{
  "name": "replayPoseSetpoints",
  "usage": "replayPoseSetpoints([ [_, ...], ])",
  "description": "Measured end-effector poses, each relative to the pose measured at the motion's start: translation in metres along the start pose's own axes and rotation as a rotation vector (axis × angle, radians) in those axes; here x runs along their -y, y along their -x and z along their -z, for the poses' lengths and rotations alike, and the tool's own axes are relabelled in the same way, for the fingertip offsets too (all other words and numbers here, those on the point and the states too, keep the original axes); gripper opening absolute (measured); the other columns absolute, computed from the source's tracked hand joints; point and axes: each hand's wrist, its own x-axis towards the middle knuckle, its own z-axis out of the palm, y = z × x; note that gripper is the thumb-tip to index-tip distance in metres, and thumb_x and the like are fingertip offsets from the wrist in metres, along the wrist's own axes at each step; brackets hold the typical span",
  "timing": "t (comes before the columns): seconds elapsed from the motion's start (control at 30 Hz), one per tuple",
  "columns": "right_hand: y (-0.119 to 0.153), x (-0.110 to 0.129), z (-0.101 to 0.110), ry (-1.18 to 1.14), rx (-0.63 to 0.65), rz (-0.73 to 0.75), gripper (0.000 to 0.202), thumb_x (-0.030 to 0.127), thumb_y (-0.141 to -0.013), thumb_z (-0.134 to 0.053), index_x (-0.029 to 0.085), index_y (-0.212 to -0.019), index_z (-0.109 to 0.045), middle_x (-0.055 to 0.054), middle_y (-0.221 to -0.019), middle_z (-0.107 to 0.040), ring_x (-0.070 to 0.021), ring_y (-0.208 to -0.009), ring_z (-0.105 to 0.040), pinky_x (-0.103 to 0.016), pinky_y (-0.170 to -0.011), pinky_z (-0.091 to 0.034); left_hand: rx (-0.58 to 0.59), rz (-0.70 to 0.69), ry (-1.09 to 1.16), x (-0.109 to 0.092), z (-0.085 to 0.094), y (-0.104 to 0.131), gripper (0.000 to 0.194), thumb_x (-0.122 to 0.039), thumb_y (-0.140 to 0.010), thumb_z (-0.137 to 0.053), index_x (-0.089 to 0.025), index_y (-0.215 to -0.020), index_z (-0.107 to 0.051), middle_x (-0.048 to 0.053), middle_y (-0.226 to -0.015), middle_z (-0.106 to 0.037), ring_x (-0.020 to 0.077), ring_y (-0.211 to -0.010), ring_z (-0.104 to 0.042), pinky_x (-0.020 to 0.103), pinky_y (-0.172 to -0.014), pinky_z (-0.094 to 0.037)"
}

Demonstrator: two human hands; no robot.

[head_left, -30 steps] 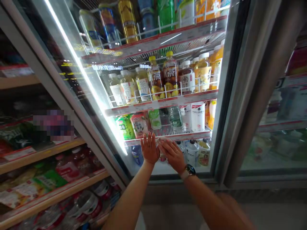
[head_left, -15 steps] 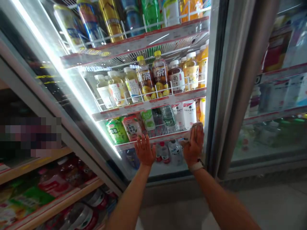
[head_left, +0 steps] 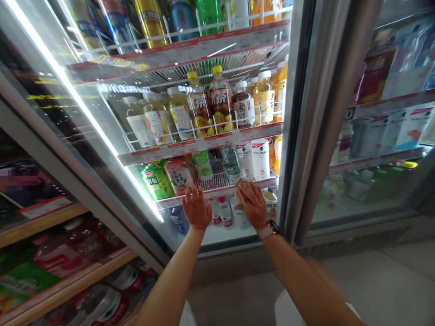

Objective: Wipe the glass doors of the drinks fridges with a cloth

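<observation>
1. In front of the hands, a closed glass door (head_left: 217, 233) covers the stocked cooler; a metal frame (head_left: 317, 122) stands beyond its right edge, and wooden shelves (head_left: 68, 222) with packaged drinks lie past its left edge.
2. Behind the glass, two yellow-capped tea bottles (head_left: 221, 102) stand near the middle, with three pale bottles (head_left: 157, 120) in front to their left.
3. One shelf lower are one green package (head_left: 156, 181), one red package (head_left: 179, 176), one clear bottle (head_left: 232, 164) and two white cartons (head_left: 260, 158) at the front.
4. The cloth (head_left: 238, 195) is pale and crumpled, partly hidden by fingers, against the glass above the door's lower edge, right of its middle.
5. The hands are apart: the left hand (head_left: 197, 210) is flat with fingers spread, while the right hand (head_left: 254, 206) holds the cloth, a watch (head_left: 273, 227) at its wrist.
</observation>
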Motion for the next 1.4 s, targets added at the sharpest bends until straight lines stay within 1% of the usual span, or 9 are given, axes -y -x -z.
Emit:
replayPoseSetpoints([
  [0.13,0.001,-0.052,0.024,0.073,-0.167,-0.270,0.051,0.013,-0.095,-0.042,0.020,-0.145,-0.045,-0.011,-0.154,-0.040,-0.0298,-0.146,-0.027,-0.057,-0.117,-0.030,-0.044,-0.016,0.022,-0.004,0.002,-0.006,0.063,-0.033,-0.095,-0.046,-0.017,-0.152,-0.026,0.013,-0.155,-0.035,0.0244,-0.149,-0.018,0.044,-0.122,-0.013],
  [0.23,0.000,-0.053,0.023,0.071,-0.266,-0.436,0.058,0.010,-0.093,-0.033,0.018,-0.150,-0.036,-0.013,-0.158,-0.031,-0.0327,-0.146,-0.027,-0.064,-0.115,-0.028,-0.049,-0.017,0.013,-0.006,0.003,-0.007,0.062,-0.033,-0.095,-0.045,-0.016,-0.152,-0.027,0.013,-0.155,-0.035,0.0240,-0.149,-0.017,0.043,-0.123,-0.013],
  [0.5,0.002,0.065,-0.028,-0.119,-0.092,-0.223,0.054,0.010,-0.095,-0.038,0.020,-0.149,-0.039,-0.011,-0.152,-0.042,-0.0267,-0.148,-0.024,-0.053,-0.118,-0.032,-0.014,-0.009,-0.041,-0.006,0.002,-0.001,0.061,-0.036,-0.096,-0.042,-0.015,-0.152,-0.027,0.014,-0.153,-0.039,0.0241,-0.149,-0.018,0.044,-0.123,-0.014],
  [0.63,0.002,0.090,-0.038,-0.199,-0.037,-0.002,0.047,0.007,-0.093,-0.046,0.020,-0.137,-0.054,-0.008,-0.141,-0.057,-0.0202,-0.146,-0.030,-0.040,-0.119,-0.033,-0.005,-0.003,-0.038,-0.004,0.002,0.002,0.057,-0.036,-0.098,-0.037,-0.017,-0.152,-0.029,0.012,-0.152,-0.040,0.0222,-0.149,-0.019,0.043,-0.123,-0.014],
  [0.83,0.003,0.034,-0.013,-0.103,0.039,0.052,0.041,0.015,-0.095,-0.051,0.021,-0.135,-0.056,-0.009,-0.142,-0.055,-0.0218,-0.145,-0.032,-0.042,-0.118,-0.034,0.008,-0.014,-0.030,-0.003,0.003,0.001,0.060,-0.038,-0.097,-0.041,-0.016,-0.151,-0.030,0.014,-0.152,-0.040,0.0258,-0.148,-0.022,0.046,-0.122,-0.016],
  [1.0,0.012,-0.040,0.020,0.083,-0.060,-0.197,0.051,0.022,-0.095,-0.047,0.019,-0.145,-0.044,-0.013,-0.156,-0.037,-0.0307,-0.147,-0.025,-0.057,-0.118,-0.027,-0.042,-0.032,-0.033,-0.006,0.004,-0.003,0.060,-0.036,-0.097,-0.040,-0.014,-0.152,-0.028,0.014,-0.152,-0.040,0.0243,-0.148,-0.019,0.044,-0.122,-0.015],
  [1.1,0.011,-0.050,0.024,0.110,-0.156,-0.345,0.056,0.017,-0.093,-0.038,0.015,-0.149,-0.038,-0.015,-0.158,-0.030,-0.0334,-0.148,-0.023,-0.060,-0.117,-0.024,-0.022,-0.017,-0.030,-0.005,0.002,0.000,0.059,-0.036,-0.097,-0.040,-0.015,-0.151,-0.030,0.014,-0.150,-0.042,0.0249,-0.148,-0.021,0.045,-0.122,-0.016],
  [1.23,0.004,-0.001,0.001,0.028,-0.150,-0.379,0.061,0.011,-0.092,-0.034,0.017,-0.153,-0.030,-0.014,-0.161,-0.023,-0.0324,-0.149,-0.018,-0.061,-0.117,-0.025,0.051,0.016,-0.020,-0.003,0.000,0.006,0.057,-0.038,-0.096,-0.042,-0.017,-0.149,-0.036,0.014,-0.149,-0.044,0.0262,-0.147,-0.025,0.048,-0.122,-0.015],
  [1.4,0.002,0.083,-0.033,-0.139,-0.012,-0.148,0.058,0.009,-0.093,-0.041,0.024,-0.149,-0.037,-0.008,-0.157,-0.034,-0.0257,-0.149,-0.021,-0.050,-0.118,-0.031,-0.003,-0.016,-0.045,-0.004,0.001,0.003,0.058,-0.035,-0.097,-0.041,-0.015,-0.151,-0.031,0.014,-0.151,-0.041,0.0235,-0.148,-0.020,0.044,-0.123,-0.014],
])
